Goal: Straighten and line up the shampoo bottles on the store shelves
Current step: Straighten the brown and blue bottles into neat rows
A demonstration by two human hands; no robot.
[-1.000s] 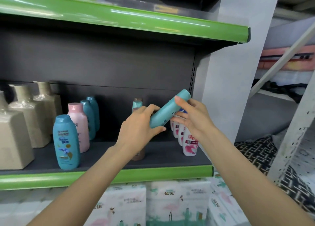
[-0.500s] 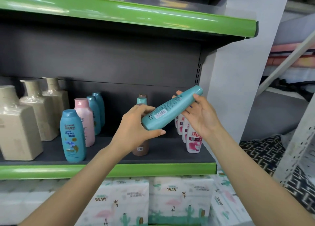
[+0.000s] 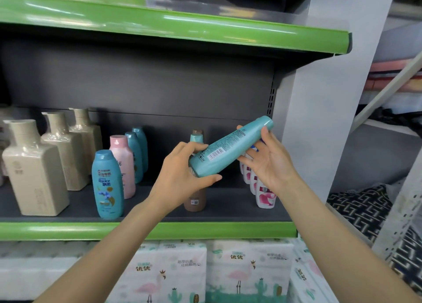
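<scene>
A teal shampoo bottle hangs tilted in front of the shelf, cap end up to the right, barcode facing me. My left hand grips its wide lower end, thumb underneath. My right hand holds the upper part from behind, fingers spread along it. Behind my left hand stand a brown bottle and a teal-capped bottle, mostly hidden. On the right a row of white-and-pink bottles runs back into the shelf. To the left stand a blue bottle, a pink bottle and two teal bottles.
Three beige square bottles fill the shelf's left end. The green shelf edge runs below my arms, another green shelf above. Tissue packs sit underneath. A white upright panel closes the shelf on the right.
The teal bottle has been lifted out from the shelf and turned, so its barcode side now faces me. Both hands stayed on it. The view has drawn closer.
</scene>
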